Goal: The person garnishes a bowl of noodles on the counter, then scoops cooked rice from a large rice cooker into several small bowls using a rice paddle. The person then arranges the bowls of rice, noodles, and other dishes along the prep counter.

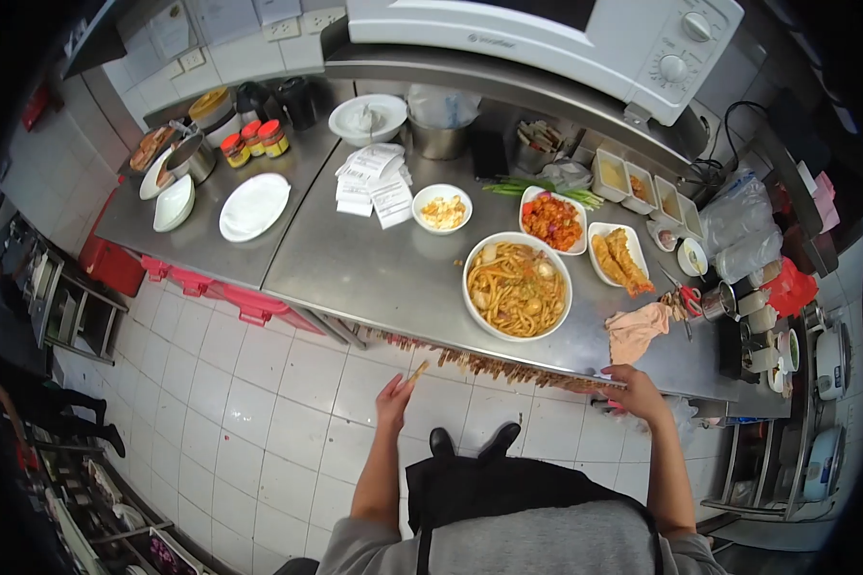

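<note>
My left hand (391, 401) is closed around a small tan stick, like a wooden clothes peg (419, 372), held in front of the counter. A long row of similar brown pegs (489, 366) runs below the counter's front edge. At the right end of that row, my right hand (635, 391) touches the edge with thumb and fingers apart. Just above it lies a crumpled peach cloth (636, 331). On the counter nearby stand a large white bowl of noodles (518, 287), a dish of red saucy food (552, 222) and a dish of fried pieces (620, 257).
White receipts (374, 180) lie by a small bowl of yellowish food (442, 208). Red-handled scissors (688, 299) rest at the right. An oval white plate (254, 207) sits left. A microwave (547, 48) stands on the shelf above. Another person's legs (77, 412) show at far left.
</note>
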A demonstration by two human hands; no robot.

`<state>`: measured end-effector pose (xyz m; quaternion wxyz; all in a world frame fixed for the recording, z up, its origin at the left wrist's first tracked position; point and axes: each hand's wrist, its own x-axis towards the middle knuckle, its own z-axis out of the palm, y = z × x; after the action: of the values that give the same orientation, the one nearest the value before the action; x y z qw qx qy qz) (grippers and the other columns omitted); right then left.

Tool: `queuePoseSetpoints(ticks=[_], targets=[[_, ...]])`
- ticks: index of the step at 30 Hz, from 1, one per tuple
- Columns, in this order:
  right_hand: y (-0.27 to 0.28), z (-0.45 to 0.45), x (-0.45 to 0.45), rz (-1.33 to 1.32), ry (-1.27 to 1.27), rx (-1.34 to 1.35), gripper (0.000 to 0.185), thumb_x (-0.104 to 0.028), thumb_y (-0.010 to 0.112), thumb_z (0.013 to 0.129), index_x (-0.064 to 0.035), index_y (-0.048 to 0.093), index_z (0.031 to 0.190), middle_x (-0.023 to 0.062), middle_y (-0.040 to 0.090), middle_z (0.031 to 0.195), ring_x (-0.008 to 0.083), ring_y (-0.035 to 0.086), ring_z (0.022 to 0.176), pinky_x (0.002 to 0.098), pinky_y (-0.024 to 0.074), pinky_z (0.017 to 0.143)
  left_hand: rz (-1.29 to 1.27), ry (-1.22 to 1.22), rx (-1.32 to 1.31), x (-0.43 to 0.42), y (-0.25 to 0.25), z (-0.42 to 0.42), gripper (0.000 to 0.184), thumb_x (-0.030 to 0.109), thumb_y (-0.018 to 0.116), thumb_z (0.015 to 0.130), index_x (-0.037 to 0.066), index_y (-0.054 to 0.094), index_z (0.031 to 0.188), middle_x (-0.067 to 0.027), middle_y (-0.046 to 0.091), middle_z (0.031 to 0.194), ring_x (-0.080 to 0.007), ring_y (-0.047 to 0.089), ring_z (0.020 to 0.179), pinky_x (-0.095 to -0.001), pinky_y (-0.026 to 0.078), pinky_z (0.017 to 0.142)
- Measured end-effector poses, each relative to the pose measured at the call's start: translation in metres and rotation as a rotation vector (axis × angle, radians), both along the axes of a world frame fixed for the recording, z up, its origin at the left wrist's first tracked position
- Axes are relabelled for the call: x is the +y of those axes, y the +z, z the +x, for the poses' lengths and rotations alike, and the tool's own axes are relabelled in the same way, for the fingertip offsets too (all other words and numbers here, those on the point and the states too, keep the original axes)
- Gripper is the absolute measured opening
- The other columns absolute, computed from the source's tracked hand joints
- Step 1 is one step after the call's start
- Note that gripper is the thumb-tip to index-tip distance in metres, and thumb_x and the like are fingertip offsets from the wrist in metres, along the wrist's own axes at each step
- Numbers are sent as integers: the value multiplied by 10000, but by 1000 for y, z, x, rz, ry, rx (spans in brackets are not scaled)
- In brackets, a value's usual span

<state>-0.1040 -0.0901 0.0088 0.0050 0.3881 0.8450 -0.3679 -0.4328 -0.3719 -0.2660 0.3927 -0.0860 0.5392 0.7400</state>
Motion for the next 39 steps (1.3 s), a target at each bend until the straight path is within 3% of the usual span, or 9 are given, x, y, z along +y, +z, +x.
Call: queuePoseSetpoints(ticks=[7, 11, 18, 27, 30, 31, 32, 35, 39], targets=[[-43, -16, 13, -317, -34, 215, 401, -161, 665, 789, -2, 558, 1141, 103, 632, 972, 173, 612, 871, 281, 505, 747, -226, -195, 687, 28, 240, -63, 471, 20, 723, 717, -66, 546, 1145, -96, 673, 823, -124, 625, 753, -238, 496, 729], [-26, -78, 9, -602, -158, 360, 525, -253, 609, 852, -14, 419, 1280, 99, 603, 996, 159, 607, 856, 285, 515, 702, -491, -416, 1291, 126, 307, -91, 398, 70, 743, 666, -19, 630, 1038, -112, 681, 765, -147, 645, 687, -262, 509, 689], [-38, -149, 65, -621, -375, 424, 503, -397, 421, 935, -30, 392, 1277, 108, 567, 1035, 167, 605, 769, 313, 537, 624, -849, -693, 1424, 216, 337, -97, 360, 137, 827, 541, 31, 686, 854, -140, 669, 821, -253, 649, 771, -334, 517, 731], [-69, -154, 78, -530, -258, 457, 414, -318, 362, 954, 38, 534, 1078, 153, 616, 866, 208, 641, 755, 301, 541, 481, -860, -780, 1440, 235, 318, -94, 462, 204, 843, 525, 15, 668, 910, -167, 659, 857, -265, 644, 826, -344, 509, 754], [-124, -151, 75, -276, -227, 485, 383, -266, 362, 951, 55, 553, 1033, 184, 625, 794, 261, 646, 745, 347, 542, 532, -737, -698, 1526, 231, 304, -98, 574, 243, 807, 582, -10, 602, 1054, -194, 654, 839, -274, 652, 786, -345, 510, 740], [-50, -146, 44, -531, -377, 454, 372, -250, 372, 945, 63, 560, 1019, 227, 622, 831, 350, 628, 795, 397, 509, 686, -663, -647, 1551, 224, 295, -97, 634, 261, 796, 602, -15, 558, 1121, -199, 650, 861, -282, 651, 781, -348, 509, 738], [-47, -143, 46, -328, -290, 375, 354, -241, 386, 939, 53, 566, 1020, 231, 616, 866, 368, 614, 819, 402, 491, 721, -586, -595, 1575, 217, 286, -95, 695, 280, 786, 623, -20, 513, 1187, -204, 646, 883, -290, 651, 776, -351, 508, 736], [-40, -141, 61, 194, -118, 308, 297, -213, 433, 916, 18, 583, 1030, 227, 603, 940, 397, 579, 872, 415, 456, 782, -682, -770, 1169, 181, 222, -100, 673, 371, 589, 843, -31, 330, 1317, -192, 625, 971, -259, 647, 812, -367, 512, 711], [-14, -201, 87, 452, 98, 545, 226, -173, 523, 845, -44, 623, 1002, 170, 589, 903, 349, 569, 860, 422, 465, 744, -370, -947, 305, 133, 264, -23, 620, 410, 356, 937, 58, 142, 1401, -157, 626, 980, -264, 640, 870, -379, 517, 731]])
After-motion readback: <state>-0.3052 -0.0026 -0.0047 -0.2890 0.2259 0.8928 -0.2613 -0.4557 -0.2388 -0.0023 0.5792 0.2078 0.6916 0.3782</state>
